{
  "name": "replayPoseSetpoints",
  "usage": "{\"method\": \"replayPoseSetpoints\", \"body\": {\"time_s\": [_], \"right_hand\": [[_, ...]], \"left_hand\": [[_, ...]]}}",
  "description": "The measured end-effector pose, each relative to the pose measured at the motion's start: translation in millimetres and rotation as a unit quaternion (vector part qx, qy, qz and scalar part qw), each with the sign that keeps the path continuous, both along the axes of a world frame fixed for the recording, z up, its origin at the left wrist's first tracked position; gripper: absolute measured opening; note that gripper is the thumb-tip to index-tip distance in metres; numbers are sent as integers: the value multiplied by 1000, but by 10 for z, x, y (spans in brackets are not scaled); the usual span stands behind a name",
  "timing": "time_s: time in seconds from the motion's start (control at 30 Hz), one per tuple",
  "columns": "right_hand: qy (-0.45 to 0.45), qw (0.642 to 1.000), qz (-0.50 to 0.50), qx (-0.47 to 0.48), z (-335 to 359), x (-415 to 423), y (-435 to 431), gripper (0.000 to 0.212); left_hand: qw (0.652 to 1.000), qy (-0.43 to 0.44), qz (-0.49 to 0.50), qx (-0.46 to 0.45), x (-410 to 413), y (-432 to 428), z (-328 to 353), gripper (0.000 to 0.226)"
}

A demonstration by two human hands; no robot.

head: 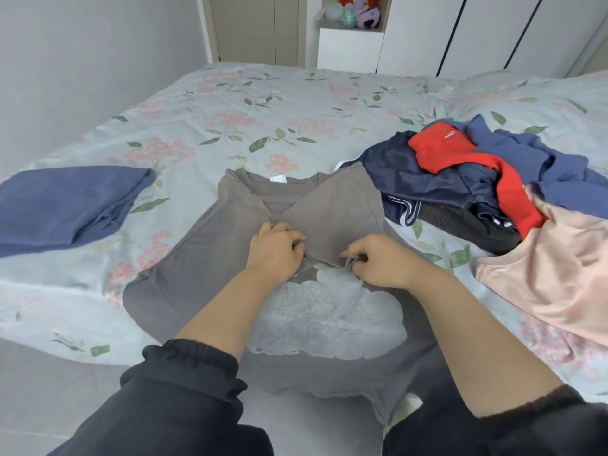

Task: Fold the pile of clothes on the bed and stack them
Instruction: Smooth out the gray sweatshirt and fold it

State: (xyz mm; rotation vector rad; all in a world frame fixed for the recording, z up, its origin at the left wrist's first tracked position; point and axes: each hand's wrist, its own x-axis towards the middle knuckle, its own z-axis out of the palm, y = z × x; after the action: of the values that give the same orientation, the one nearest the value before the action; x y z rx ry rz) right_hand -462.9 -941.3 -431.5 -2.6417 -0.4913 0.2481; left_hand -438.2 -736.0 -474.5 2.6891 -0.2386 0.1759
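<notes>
Grey T-shirt point(204, 258) flat on bed point(296, 110); left hand point(274, 250), right hand point(378, 261) knuckles up, each pinching folded-in sleeve edge.

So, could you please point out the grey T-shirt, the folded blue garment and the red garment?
grey T-shirt point(335, 205): head view, on its folded-in sleeve.
folded blue garment point(65, 205): head view, middle of its top face.
red garment point(441, 149): head view, upper part beside the white lettering.

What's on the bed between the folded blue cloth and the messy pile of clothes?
The head view shows a white-printed grey T-shirt there, pinched by the left hand and right hand.
</notes>
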Motion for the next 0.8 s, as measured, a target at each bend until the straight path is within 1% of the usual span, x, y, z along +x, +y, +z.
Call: {"method": "replayPoseSetpoints", "body": {"time_s": [0.07,0.1,0.13,0.17,0.2,0.23,0.27,0.3,0.33,0.43,0.57,0.73,0.8], "right_hand": [[56,996,-19,67,96,45,-63,27],[64,991,-35,115,111,51,-63,32],[44,986,-54,149,81,62,-54,35],[-3,988,-65,137,16,78,-34,34],[-39,995,-67,66,-70,91,-3,36],[-46,997,-57,-29,-169,96,31,41],[-32,992,-49,-111,-269,101,61,47],[-17,985,-54,-161,-354,114,81,50],[-16,981,-67,-180,-420,129,92,52],[-48,978,-95,-178,-530,171,114,55],[-85,974,-94,-187,-557,330,134,59],[-177,965,-58,-184,-315,933,244,57],[-203,962,-46,-174,-178,1244,316,54]], "left_hand": [[996,-60,6,-65,-12,4,33,25],[994,-81,10,-76,-16,7,41,26],[995,-82,8,-59,-23,13,41,30],[998,-61,3,-17,-30,25,23,36],[999,-24,-2,42,-39,39,-12,41],[995,16,-6,102,-45,54,-51,46],[988,45,-8,146,-45,69,-88,49],[984,59,-8,170,-36,85,-114,51],[982,64,-5,180,-21,101,-130,52],[977,70,8,201,58,181,-150,55],[971,88,31,218,285,355,-142,58],[969,59,38,238,781,529,-70,58],[971,42,58,228,1015,634,-31,57]]}}
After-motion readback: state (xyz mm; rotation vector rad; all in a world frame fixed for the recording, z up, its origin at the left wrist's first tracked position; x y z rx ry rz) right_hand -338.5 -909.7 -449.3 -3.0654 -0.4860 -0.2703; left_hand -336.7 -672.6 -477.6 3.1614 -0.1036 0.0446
